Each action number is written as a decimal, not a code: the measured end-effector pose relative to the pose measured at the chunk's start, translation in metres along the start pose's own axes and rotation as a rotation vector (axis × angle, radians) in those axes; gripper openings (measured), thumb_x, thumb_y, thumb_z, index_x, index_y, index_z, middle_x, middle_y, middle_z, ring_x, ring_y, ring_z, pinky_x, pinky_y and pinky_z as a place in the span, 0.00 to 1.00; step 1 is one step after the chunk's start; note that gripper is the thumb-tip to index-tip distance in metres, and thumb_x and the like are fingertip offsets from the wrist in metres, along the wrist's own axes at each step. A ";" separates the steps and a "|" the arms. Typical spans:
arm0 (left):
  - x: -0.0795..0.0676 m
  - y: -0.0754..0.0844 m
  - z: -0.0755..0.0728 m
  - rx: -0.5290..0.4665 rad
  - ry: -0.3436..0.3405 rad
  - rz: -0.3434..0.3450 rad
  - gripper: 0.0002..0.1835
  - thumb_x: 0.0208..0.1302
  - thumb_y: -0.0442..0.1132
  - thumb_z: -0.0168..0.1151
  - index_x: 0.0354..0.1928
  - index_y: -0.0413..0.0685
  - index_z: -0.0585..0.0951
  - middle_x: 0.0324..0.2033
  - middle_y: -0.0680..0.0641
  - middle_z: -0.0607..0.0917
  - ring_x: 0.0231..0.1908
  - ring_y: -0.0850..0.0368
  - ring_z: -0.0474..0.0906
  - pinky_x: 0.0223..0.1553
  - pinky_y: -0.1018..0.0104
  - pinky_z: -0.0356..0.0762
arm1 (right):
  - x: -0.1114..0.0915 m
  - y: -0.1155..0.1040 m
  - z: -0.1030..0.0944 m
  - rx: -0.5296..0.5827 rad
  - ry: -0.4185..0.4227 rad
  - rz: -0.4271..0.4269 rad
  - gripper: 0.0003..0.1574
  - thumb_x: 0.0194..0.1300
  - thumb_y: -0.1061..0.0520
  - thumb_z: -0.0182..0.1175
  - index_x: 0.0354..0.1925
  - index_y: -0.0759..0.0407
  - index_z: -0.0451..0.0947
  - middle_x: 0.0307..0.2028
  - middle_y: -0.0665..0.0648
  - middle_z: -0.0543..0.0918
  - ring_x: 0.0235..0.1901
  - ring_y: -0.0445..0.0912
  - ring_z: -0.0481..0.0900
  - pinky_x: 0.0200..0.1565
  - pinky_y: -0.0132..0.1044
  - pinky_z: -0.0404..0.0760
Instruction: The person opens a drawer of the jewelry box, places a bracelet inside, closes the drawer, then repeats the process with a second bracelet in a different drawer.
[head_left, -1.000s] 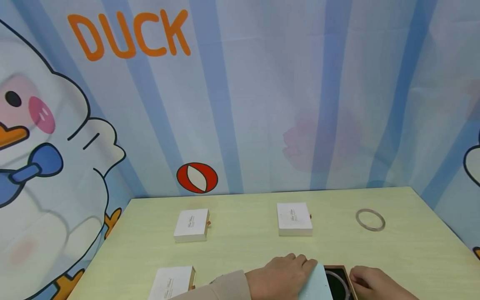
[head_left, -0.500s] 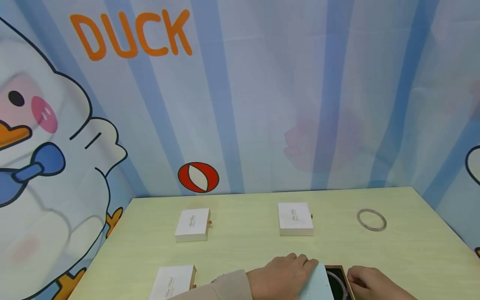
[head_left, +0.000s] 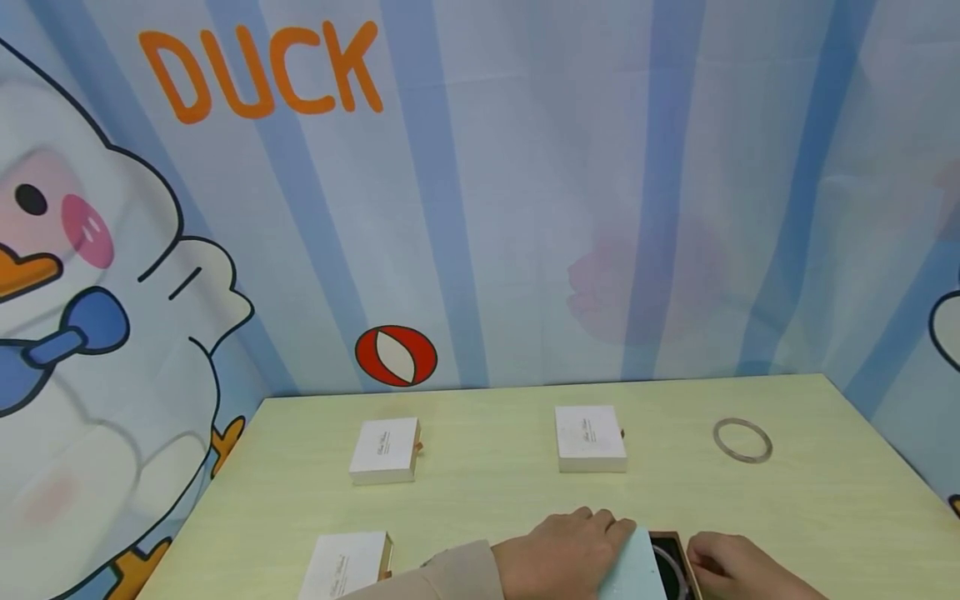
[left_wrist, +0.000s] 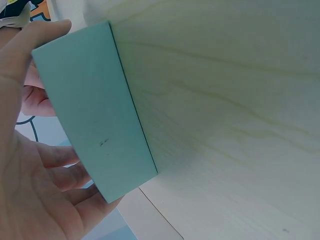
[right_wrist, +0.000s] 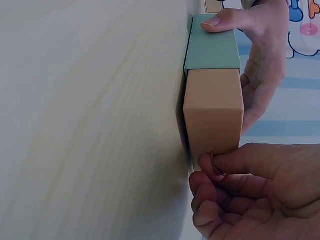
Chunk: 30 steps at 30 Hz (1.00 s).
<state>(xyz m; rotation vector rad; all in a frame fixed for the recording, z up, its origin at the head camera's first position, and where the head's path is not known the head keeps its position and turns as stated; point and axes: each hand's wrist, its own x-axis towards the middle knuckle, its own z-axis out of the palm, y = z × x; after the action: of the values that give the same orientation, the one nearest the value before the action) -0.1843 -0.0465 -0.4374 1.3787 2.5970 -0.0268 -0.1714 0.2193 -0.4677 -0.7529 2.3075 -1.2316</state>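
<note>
A light teal slide-out jewelry box [head_left: 633, 568] lies at the table's front edge, its brown inner drawer [right_wrist: 212, 125] partly out on the right. Part of a pale bangle [head_left: 673, 565] shows on the drawer's dark lining; the sleeve covers the rest. My left hand [head_left: 558, 550] grips the teal sleeve [left_wrist: 95, 115] across its width, thumb on one side and fingers on the other. At the drawer's end, my right hand [head_left: 742, 562] pinches a small ribbon pull loop [right_wrist: 214, 164] between thumb and forefinger, with the other fingers curled.
Another bangle [head_left: 742, 440] lies flat at the back right. White boxes stand on the table: one at back left [head_left: 385, 451], one at back middle [head_left: 590, 438], one at front left [head_left: 345, 567], partly behind the left sleeve. A duck-print curtain [head_left: 510, 208] rises behind the table.
The drawer has slid slightly left into the teal sleeve, and my right hand has moved left with it. Less of the bangle inside shows. My left hand stays in place.
</note>
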 end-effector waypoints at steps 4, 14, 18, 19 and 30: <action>-0.001 0.000 -0.001 -0.002 0.003 0.001 0.48 0.61 0.71 0.59 0.74 0.49 0.61 0.56 0.55 0.75 0.47 0.67 0.71 0.48 0.75 0.74 | 0.002 0.000 0.001 0.006 -0.007 -0.006 0.15 0.74 0.65 0.52 0.27 0.59 0.71 0.19 0.42 0.65 0.20 0.34 0.62 0.24 0.32 0.65; -0.003 -0.001 0.002 0.038 0.053 0.026 0.47 0.62 0.70 0.58 0.72 0.46 0.62 0.53 0.54 0.76 0.45 0.67 0.73 0.44 0.75 0.75 | 0.006 0.000 0.004 0.017 -0.026 -0.051 0.16 0.76 0.63 0.51 0.27 0.59 0.70 0.19 0.40 0.65 0.19 0.34 0.61 0.22 0.33 0.64; -0.002 -0.001 0.001 0.039 0.044 0.023 0.47 0.62 0.71 0.58 0.72 0.47 0.62 0.54 0.54 0.76 0.46 0.67 0.73 0.45 0.75 0.75 | 0.006 -0.003 0.005 0.018 -0.018 -0.016 0.16 0.76 0.62 0.51 0.27 0.59 0.71 0.19 0.42 0.66 0.19 0.35 0.62 0.22 0.33 0.64; -0.002 -0.001 0.001 0.042 0.042 0.021 0.47 0.62 0.71 0.57 0.72 0.47 0.62 0.54 0.54 0.76 0.45 0.66 0.73 0.45 0.75 0.75 | 0.006 -0.004 0.005 0.019 -0.016 -0.012 0.16 0.76 0.62 0.51 0.27 0.59 0.71 0.19 0.43 0.66 0.19 0.35 0.62 0.22 0.33 0.64; -0.002 -0.001 0.001 0.026 0.032 0.019 0.47 0.62 0.70 0.59 0.73 0.47 0.62 0.55 0.54 0.76 0.46 0.67 0.72 0.45 0.75 0.75 | 0.010 -0.007 0.011 0.026 0.006 -0.021 0.16 0.75 0.63 0.52 0.27 0.60 0.73 0.18 0.42 0.67 0.20 0.34 0.65 0.22 0.31 0.66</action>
<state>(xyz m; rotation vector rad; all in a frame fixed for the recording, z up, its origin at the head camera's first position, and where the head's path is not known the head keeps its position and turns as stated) -0.1840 -0.0483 -0.4378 1.4238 2.6187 -0.0361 -0.1703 0.2024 -0.4684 -0.7677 2.2891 -1.2720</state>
